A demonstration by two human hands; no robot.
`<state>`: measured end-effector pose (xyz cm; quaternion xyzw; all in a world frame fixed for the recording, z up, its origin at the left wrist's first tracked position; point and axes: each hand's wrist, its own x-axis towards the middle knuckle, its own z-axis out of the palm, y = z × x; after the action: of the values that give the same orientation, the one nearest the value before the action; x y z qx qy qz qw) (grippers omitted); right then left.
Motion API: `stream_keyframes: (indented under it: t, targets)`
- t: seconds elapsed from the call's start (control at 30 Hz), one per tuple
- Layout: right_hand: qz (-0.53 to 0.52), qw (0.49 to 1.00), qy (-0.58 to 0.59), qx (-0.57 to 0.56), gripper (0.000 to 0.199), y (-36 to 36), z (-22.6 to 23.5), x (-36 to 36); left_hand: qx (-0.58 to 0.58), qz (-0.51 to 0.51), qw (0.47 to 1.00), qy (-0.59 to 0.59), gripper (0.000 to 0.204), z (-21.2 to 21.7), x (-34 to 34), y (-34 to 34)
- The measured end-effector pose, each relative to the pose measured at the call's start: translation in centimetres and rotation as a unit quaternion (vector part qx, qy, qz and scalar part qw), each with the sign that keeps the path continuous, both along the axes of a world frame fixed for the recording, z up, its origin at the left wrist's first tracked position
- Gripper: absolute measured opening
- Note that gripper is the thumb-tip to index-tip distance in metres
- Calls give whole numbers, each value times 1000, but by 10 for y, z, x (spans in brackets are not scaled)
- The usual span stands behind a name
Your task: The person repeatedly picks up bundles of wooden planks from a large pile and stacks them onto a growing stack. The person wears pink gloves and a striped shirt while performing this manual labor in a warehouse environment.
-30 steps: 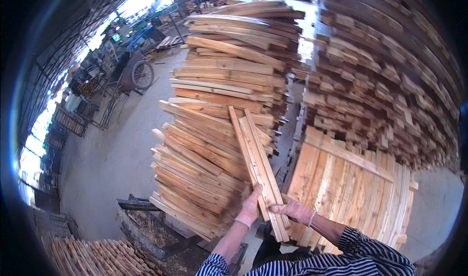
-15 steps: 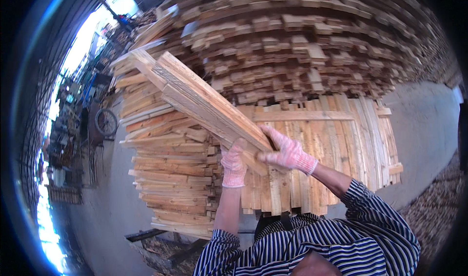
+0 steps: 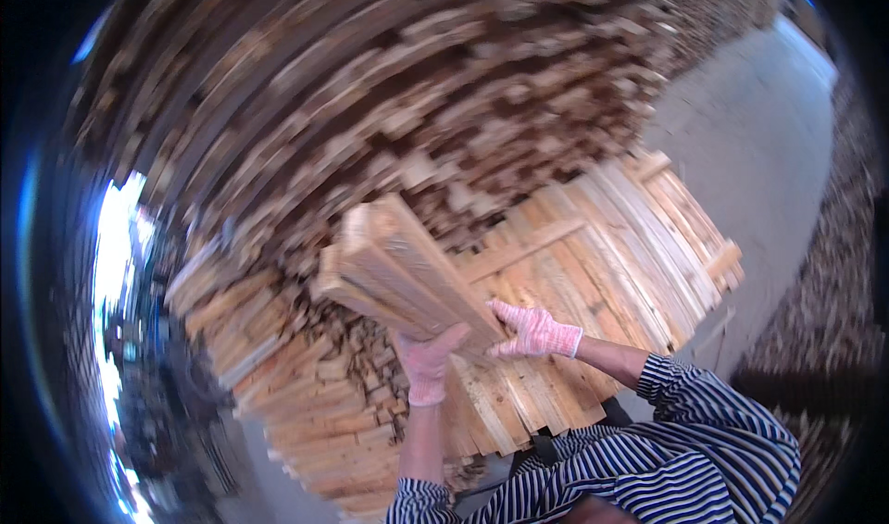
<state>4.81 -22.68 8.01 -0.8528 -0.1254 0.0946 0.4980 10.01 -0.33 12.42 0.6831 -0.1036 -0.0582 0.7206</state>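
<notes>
A bundle of pale wooden slats is raised in front of me, its far end pointing up and to the left. My left hand, in a pink knit glove, grips the bundle's near end from below. My right hand, gloved the same way, presses on the near end from the right side. Both forearms come up from the lower edge, in striped sleeves.
A flat layer of slats on a pallet lies just behind the hands. A tall blurred stack of timber fills the upper view. Another stack of boards stands at lower left. Grey concrete floor runs along the right.
The view has swung to the right and blurred. The bundle has turned more end-on toward me and sits lower in the picture; both hands keep their hold.
</notes>
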Motion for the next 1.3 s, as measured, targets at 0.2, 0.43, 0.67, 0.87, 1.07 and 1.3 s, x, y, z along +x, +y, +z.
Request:
stream_keyframes:
  t: [0.2, 0.43, 0.67, 0.87, 1.07, 1.3]
  targets:
    - [-172, 981, -60, 67, 89, -83, -8, -73, -191, -52, 941, 275, 62, -48, -41, -137]
    - [-230, 965, 128, 11, 81, -213, -42, -118, -227, -143, 825, 498, 84, -167, -66, -279]
    - [-353, 914, 98, -173, 66, -391, -78, -92, -173, -128, 828, 518, 87, -203, -71, -340]
    - [-265, 946, 22, -187, 50, -433, -150, -53, -125, -87, 858, 491, 83, -204, -71, -359]
    - [-268, 961, 68, -20, 82, -356, -106, -94, -155, -140, 851, 482, 91, -158, -68, -426]
    - [-339, 927, 155, -43, 97, -394, -91, -108, -67, -162, 863, 473, 105, -152, -77, -481]
